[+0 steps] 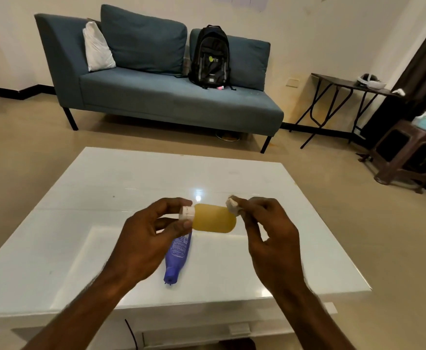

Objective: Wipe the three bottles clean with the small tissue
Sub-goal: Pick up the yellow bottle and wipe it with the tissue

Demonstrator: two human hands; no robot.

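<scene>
Amber liquid fills the small bottle (214,219) that the left hand (146,238) holds sideways above the white glossy worktop (80,223). The left fingers (181,224) pinch the bottle at its white cap (187,213), thumb on the near side of the cap and the other fingertips curled over the far side, so the rounded base of the bottle points toward the right hand (270,236). The right fingers (242,210) are pressed together on a small crumpled tissue (232,204), held at the tips and touching the upper end of the bottle's base. The remaining right fingers curl loosely below, clear of the bottle.

Directly beneath the left fingers, a blue bottle (177,258) lies on its side on the worktop, its cap end pointing toward the person and its printed label facing up; its far end is hidden behind the left fingers. A third bottle is not visible.

Well beyond both hands, across bare floor, stands a blue-grey sofa (169,97) with a black backpack (210,56) leaning upright against its back cushions and a white pillow (96,49) at the arm end. Far to the right of the right fingers are a dark folding table (345,83) and a brown stool (409,152).
</scene>
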